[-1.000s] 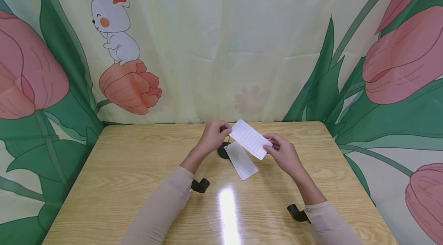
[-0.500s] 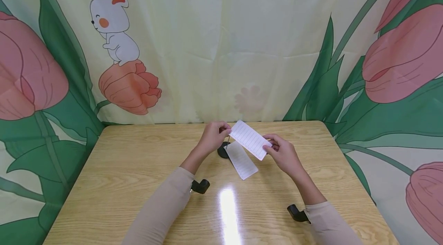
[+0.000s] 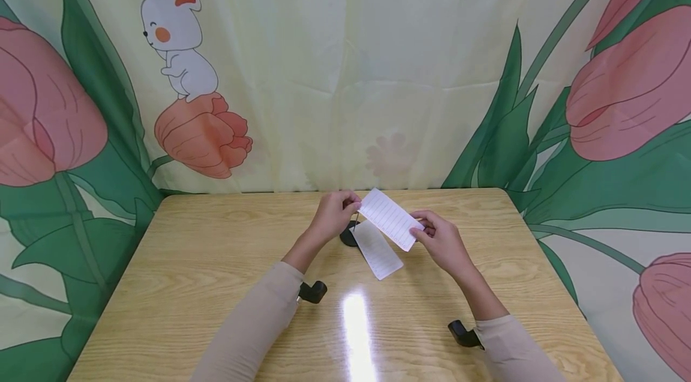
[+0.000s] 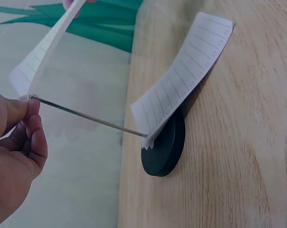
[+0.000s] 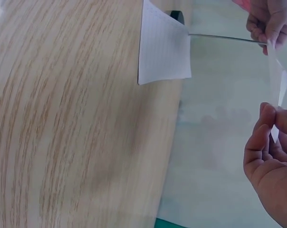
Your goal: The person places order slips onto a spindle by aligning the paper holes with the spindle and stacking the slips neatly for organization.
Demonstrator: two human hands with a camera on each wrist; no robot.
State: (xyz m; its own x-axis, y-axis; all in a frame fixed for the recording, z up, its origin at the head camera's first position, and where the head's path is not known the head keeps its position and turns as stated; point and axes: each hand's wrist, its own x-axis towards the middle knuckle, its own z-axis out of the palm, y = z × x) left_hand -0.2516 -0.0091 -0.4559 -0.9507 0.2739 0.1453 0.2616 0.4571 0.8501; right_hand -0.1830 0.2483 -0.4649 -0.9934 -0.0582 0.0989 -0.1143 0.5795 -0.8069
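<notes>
A lined white paper sheet (image 3: pixel 391 220) is held up slantwise between the two hands. My left hand (image 3: pixel 330 217) pinches its left corner right at the top of a thin metal spike (image 4: pixel 86 116). With thumb and fingers, my right hand (image 3: pixel 444 242) grips the sheet's lower right end. The spike rises from a round black base (image 4: pixel 165 152) on the table. Low on the spike, more lined paper (image 4: pixel 181 71) is skewered close over the base, its free end reaching out over the wood. The left fingertips partly hide the spike's tip.
The wooden table (image 3: pixel 216 262) ends at a curtain (image 3: pixel 302 70) printed with tulips and a rabbit. Black wrist-worn pieces (image 3: pixel 313 292) stick out beside both forearms. A bright light reflection lies on the front of the tabletop.
Both hands and the raised sheet have sunk very slightly. Their grips stay the same, and the spike's base and lower paper have not moved.
</notes>
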